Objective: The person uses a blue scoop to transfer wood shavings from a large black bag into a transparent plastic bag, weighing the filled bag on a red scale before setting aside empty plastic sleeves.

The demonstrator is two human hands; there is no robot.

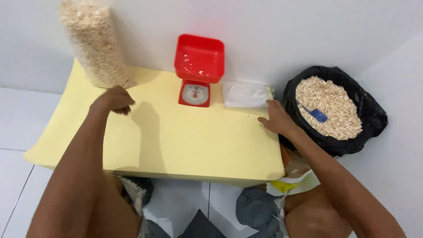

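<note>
A tall clear bag full of pale flakes (pixel 93 44) stands upright at the back left of a pale yellow table (pixel 176 141), against the wall. My left hand (pixel 113 99) hovers just in front of its base with fingers curled, holding nothing. My right hand (pixel 276 117) rests flat on the table's right edge, fingers apart, touching a stack of empty clear plastic bags (pixel 245 94). A red kitchen scale with a red tray (pixel 198 66) stands between the two hands at the back.
A black sack (pixel 368 110) filled with the same pale flakes sits on the floor at the right, with a blue scoop (pixel 316 114) stuck in them. White walls close the back and right. My knees are under the table's near edge.
</note>
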